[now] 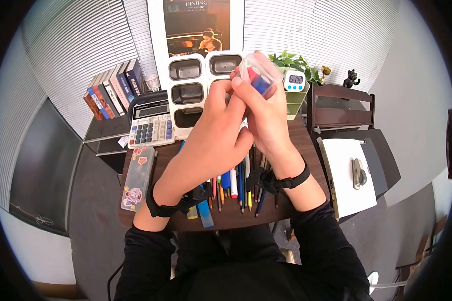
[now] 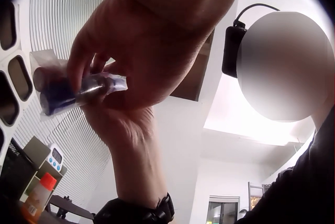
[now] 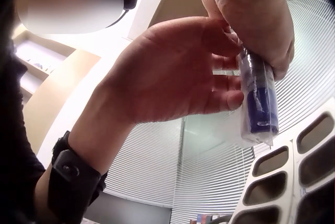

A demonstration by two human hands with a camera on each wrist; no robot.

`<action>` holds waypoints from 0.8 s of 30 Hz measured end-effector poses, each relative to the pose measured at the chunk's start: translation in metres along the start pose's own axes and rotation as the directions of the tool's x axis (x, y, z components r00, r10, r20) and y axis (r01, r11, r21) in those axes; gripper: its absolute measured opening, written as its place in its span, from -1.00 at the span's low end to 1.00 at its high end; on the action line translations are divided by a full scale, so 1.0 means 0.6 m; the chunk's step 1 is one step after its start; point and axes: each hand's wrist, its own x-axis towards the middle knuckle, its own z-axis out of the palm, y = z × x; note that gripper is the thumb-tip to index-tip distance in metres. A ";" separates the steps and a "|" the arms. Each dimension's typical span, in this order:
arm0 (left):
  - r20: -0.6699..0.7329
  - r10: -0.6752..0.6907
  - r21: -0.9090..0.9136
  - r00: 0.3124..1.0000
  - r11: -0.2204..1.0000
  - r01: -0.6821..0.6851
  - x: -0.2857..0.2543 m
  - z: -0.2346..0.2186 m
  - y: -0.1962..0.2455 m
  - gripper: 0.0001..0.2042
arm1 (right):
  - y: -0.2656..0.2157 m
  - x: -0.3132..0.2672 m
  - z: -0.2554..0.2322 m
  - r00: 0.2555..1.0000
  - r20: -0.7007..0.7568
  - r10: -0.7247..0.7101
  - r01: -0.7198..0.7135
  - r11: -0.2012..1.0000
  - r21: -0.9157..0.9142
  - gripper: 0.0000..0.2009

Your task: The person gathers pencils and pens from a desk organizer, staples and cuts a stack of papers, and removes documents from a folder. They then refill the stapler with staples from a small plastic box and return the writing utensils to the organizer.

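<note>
Up in front of the person, both hands hold a clear plastic bag (image 1: pixel 260 75) containing red- and blue-ended cylinders that look like markers. The right hand (image 1: pixel 270 118) cradles it, thumb across the front. Curled fingers of the left hand (image 1: pixel 211 123) grip it from the other side. In the left wrist view, the bag (image 2: pixel 65 90) juts out past the left hand's fingers (image 2: pixel 78 64). The right wrist view shows its blue end (image 3: pixel 261 111) pointing down, with left fingertips (image 3: pixel 234 100) against the bag's side. Below the hands, several pencils and markers (image 1: pixel 233 183) lie on the table.
A pencil case (image 1: pixel 138 175) and a calculator (image 1: pixel 151 130) stand on the left. Behind the hands is a white organizer (image 1: pixel 187 93) with dark compartments. A digital timer (image 1: pixel 295 80) stands at the back right. A stapler (image 1: pixel 358 174) lies on white paper to the right.
</note>
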 end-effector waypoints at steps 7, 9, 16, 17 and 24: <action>0.003 -0.084 -0.357 0.996 0.931 0.080 0.016 -0.044 -0.025 -0.58 | -0.018 0.026 -0.024 0.983 0.030 0.184 -0.186 0.956 0.226 -0.63; -0.041 -0.075 -0.198 0.996 0.978 0.065 0.017 -0.046 -0.038 -0.60 | -0.023 0.025 -0.022 0.980 0.063 0.191 -0.201 0.944 0.262 -0.62; 0.110 -0.210 -0.553 0.972 0.799 0.235 0.013 -0.010 -0.039 -0.47 | -0.030 0.032 -0.029 0.975 0.091 0.201 -0.220 0.878 0.424 -0.59; 0.120 -0.212 -0.502 0.970 0.830 0.243 0.012 -0.011 -0.037 -0.47 | -0.031 0.033 -0.031 0.977 0.074 0.201 -0.212 0.860 0.464 -0.58; 0.209 -0.258 -0.580 0.943 0.744 0.332 0.015 -0.031 -0.014 -0.50 | -0.047 0.037 -0.039 0.968 0.148 0.204 -0.250 0.850 0.464 -0.46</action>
